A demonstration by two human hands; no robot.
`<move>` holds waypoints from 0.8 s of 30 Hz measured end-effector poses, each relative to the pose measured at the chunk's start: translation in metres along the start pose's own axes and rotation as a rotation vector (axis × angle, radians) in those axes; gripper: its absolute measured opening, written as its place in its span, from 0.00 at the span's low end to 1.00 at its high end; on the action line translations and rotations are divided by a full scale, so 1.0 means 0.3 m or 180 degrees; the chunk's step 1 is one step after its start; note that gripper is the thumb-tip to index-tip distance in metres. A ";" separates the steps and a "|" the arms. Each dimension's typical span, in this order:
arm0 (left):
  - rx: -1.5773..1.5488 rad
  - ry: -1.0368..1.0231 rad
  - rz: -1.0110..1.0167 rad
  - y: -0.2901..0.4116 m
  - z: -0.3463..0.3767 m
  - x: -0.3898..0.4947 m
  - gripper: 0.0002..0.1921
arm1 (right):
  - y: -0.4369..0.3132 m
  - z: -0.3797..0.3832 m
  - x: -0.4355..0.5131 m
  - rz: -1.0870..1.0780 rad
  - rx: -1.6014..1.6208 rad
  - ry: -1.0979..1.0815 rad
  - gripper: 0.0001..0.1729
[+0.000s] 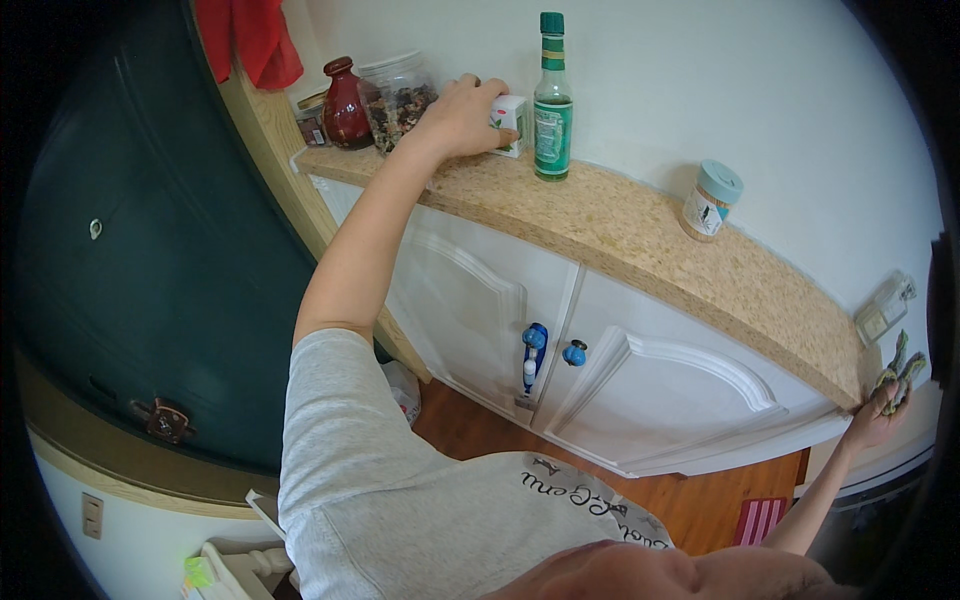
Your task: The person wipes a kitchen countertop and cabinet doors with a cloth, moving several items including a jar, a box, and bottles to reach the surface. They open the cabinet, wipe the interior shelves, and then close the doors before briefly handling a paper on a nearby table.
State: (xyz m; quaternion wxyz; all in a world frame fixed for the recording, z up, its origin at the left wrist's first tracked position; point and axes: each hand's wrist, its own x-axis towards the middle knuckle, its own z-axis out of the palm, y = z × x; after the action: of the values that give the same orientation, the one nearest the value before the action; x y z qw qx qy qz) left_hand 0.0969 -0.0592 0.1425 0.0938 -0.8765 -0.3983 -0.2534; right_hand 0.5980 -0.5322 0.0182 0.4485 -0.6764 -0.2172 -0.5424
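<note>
At the back of the speckled countertop (600, 202), my left hand (461, 116) grips a small white box (512, 112) with printed leaves, thumb in front and fingers behind. Just right of the box stands a green-labelled glass bottle (553, 135) with a green cap. A clear jar of dried pieces (401, 105) is beside my left hand, partly covered by it. Past the jar are a dark red ceramic bottle (346, 105) and a small lidded jar (313, 124). Near the counter's right end, my right hand (876, 424) holds a crumpled greenish-grey cloth (892, 379).
A toothpick container (709, 202) stands further right on the counter, and a clear glass bottle (885, 307) near its end. White cabinet doors (667, 382) with blue knobs are below. At left are a dark green door (165, 225) and a hanging red cloth (259, 45).
</note>
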 end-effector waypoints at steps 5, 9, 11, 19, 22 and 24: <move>-0.0177 -0.0070 -0.0076 0.018 -0.029 -0.012 0.34 | -0.007 -0.005 0.009 -0.0101 0.0023 0.0016 0.27; -0.0253 -0.0115 -0.0099 0.017 -0.026 0.001 0.32 | -0.018 -0.019 0.002 0.0137 0.0180 -0.0053 0.27; -0.0231 -0.0018 -0.0161 0.023 -0.042 -0.027 0.31 | -0.038 -0.031 0.002 0.0278 0.0250 -0.0097 0.27; -0.0883 0.0249 0.0165 0.068 -0.165 -0.264 0.30 | -0.043 -0.001 -0.009 -0.0049 0.0162 0.0145 0.26; -0.1129 0.0291 0.0867 0.162 -0.171 -0.314 0.32 | -0.046 -0.002 -0.012 -0.0136 0.0042 0.0175 0.26; -0.1297 0.0590 0.1464 0.242 -0.129 -0.301 0.31 | -0.051 -0.013 0.008 -0.0136 0.0000 0.0171 0.26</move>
State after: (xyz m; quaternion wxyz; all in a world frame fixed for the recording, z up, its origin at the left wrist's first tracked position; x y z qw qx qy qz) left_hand 0.0866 -0.1804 0.1312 0.0071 -0.9175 -0.1205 -0.3789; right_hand 0.5846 -0.5283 0.0260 0.4425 -0.6568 -0.2195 -0.5697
